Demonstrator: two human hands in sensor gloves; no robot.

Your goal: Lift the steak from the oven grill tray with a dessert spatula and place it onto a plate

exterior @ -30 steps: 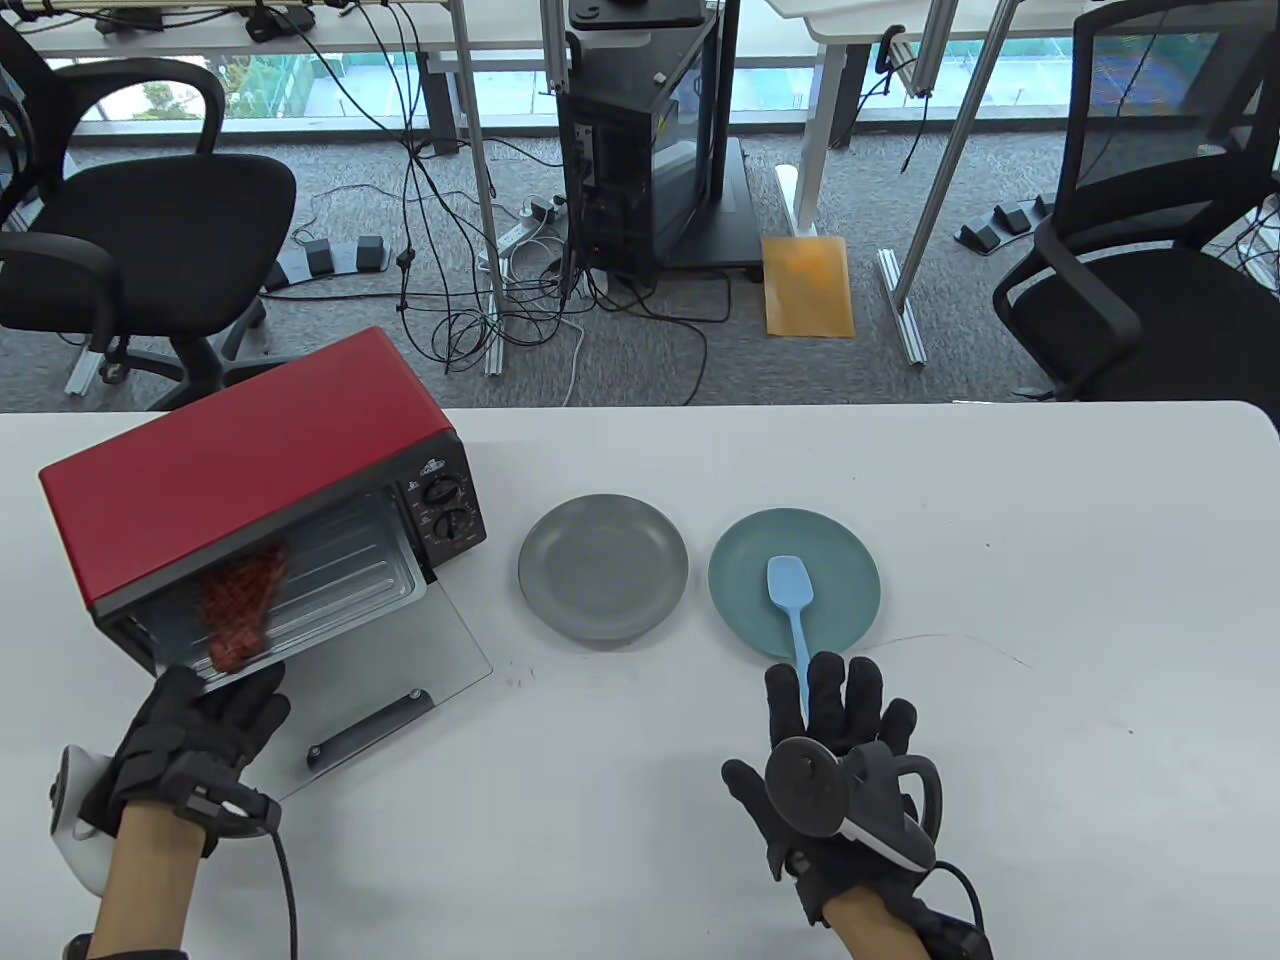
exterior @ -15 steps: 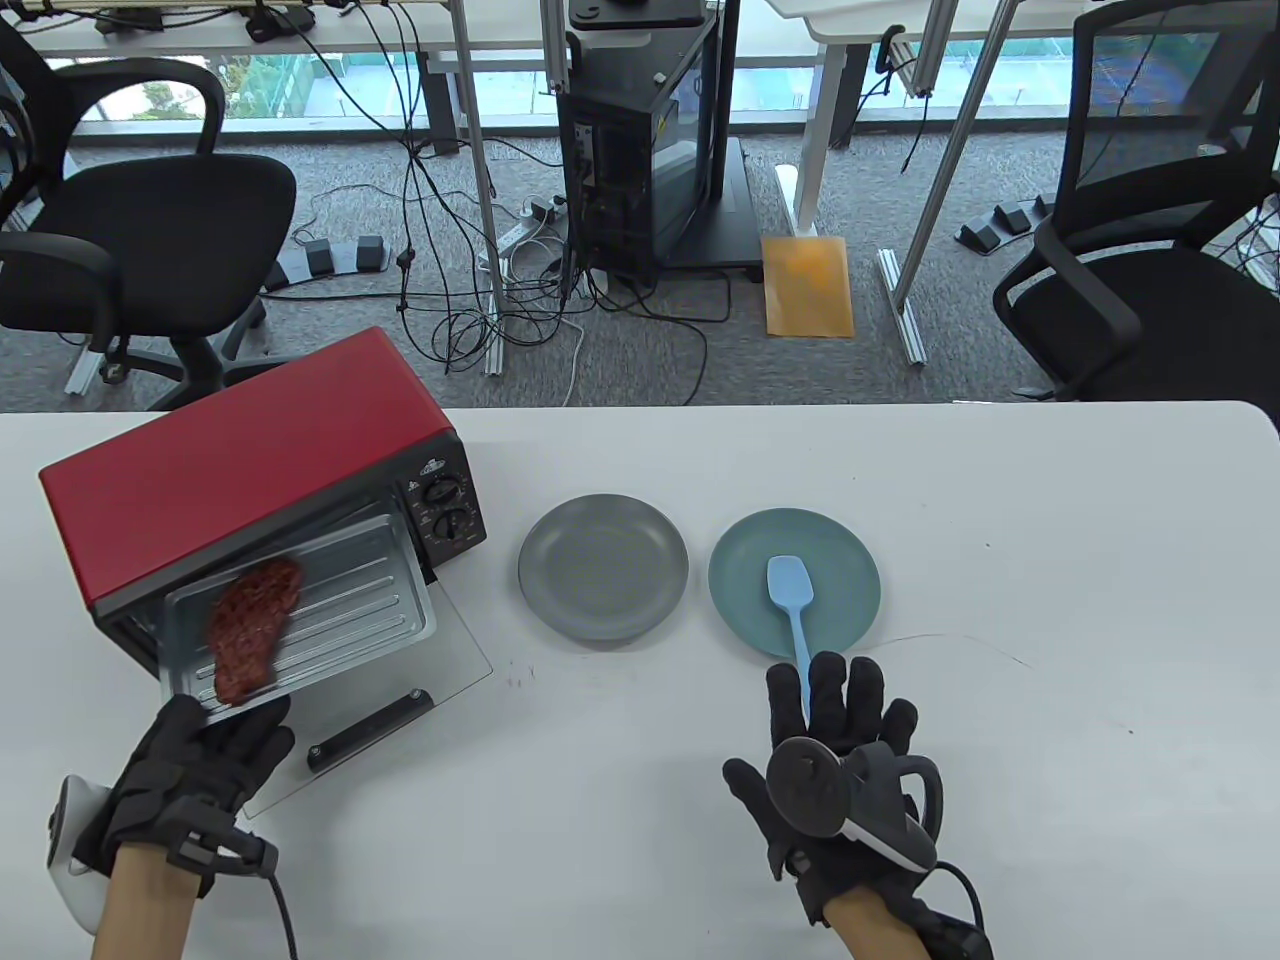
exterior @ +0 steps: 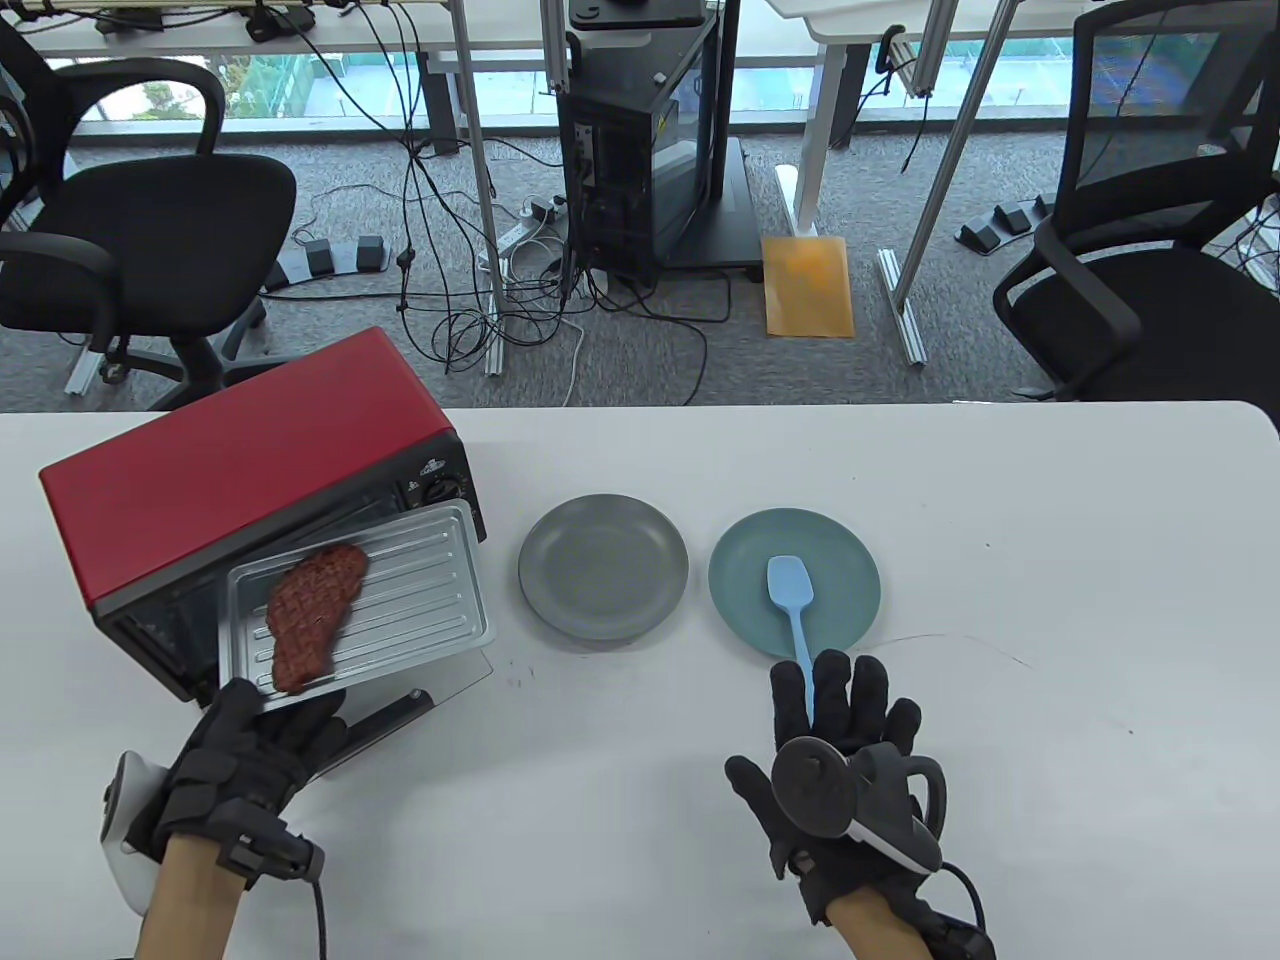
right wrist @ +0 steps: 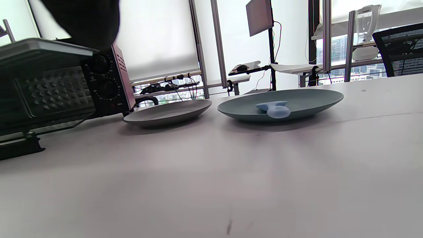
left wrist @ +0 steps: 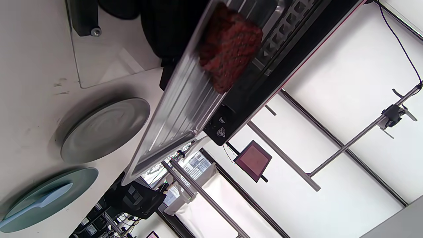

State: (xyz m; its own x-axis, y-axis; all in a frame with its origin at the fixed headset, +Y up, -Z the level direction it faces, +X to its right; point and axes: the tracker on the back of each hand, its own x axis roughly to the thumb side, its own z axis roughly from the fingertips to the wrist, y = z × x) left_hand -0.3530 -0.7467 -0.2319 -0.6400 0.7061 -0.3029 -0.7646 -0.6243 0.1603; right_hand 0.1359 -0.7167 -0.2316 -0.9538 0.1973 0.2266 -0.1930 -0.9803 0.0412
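Steak (exterior: 314,615) beyond left fingers (exterior: 243,706).

Daylight is coming in through the windows (exterior: 640,80) behind, keeping the table view bright and sharp. Soft shadows are lying under the plates on the desk (exterior: 1050,560). In both wrist views the windows are glaring white, and nearby surfaces are blurring.
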